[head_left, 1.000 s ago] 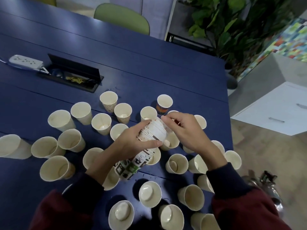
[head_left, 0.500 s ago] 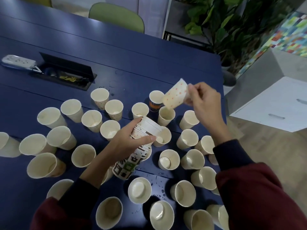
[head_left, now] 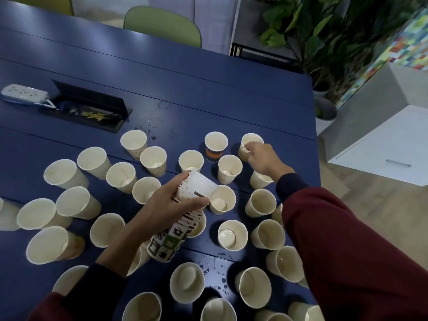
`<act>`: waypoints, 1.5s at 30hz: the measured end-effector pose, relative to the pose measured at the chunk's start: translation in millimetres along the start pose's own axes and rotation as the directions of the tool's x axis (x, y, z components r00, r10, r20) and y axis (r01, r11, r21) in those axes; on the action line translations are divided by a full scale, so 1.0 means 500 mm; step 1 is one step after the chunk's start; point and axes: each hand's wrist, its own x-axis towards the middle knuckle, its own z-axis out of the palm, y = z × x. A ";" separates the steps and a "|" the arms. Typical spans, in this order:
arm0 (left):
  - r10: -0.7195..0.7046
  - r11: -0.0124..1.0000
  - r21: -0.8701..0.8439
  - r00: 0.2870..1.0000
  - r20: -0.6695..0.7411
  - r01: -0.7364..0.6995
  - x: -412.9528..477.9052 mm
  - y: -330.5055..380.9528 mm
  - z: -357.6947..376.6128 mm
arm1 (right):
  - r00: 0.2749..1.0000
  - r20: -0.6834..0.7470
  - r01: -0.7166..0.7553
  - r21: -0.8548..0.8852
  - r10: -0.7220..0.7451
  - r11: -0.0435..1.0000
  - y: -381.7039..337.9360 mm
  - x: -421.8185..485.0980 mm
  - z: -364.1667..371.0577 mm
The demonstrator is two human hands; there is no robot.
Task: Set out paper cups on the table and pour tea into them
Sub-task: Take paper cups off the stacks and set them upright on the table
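A dark blue table [head_left: 208, 89] fills most of the view, with a green chair [head_left: 162, 24] pushed in at its far edge. On the far left of the table an open cable well [head_left: 92, 107] is sunk into the top, and a white power strip [head_left: 23, 93] lies just beside it. Upright paper cups [head_left: 232, 235] cover the near half of the table, close together, many of them touching. Small water rings and droplets show on the bare blue between them.

The left hand [head_left: 166, 205] grips a nested stack of cups [head_left: 168, 243] around its upper part, with the stack tilted and its bases pointing far and right. The right hand [head_left: 264, 158] reaches to the far right edge of the group and pinches the rim of the far cup [head_left: 251, 139], which stands upright on the table, fingertips curled over its near side.

Print is sparse – the outermost cup of the stack carries green, brown and white squares with little cup icons, and one far cup with a dark and orange band [head_left: 212, 155] has marks too blurred to read.
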 end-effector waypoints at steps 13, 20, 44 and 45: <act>-0.005 0.999 0.034 0.998 0.067 0.003 -0.005 0.041 0.042 | 0.954 -0.201 -0.213 0.068 0.222 0.975 0.251 -0.140 -0.101; 0.043 0.999 -0.032 0.988 0.146 -0.039 -0.021 0.069 0.073 | 0.914 0.196 -0.319 -0.189 0.354 0.929 0.335 -0.227 -0.042; 0.026 0.998 -0.058 0.982 0.185 -0.015 0.016 0.026 0.094 | 0.868 -0.268 -0.476 -0.205 0.419 0.855 0.261 -0.133 -0.009; 0.027 0.998 -0.063 0.983 0.184 -0.016 0.018 0.023 0.094 | 0.866 -0.263 -0.477 -0.184 0.425 0.859 0.266 -0.130 -0.004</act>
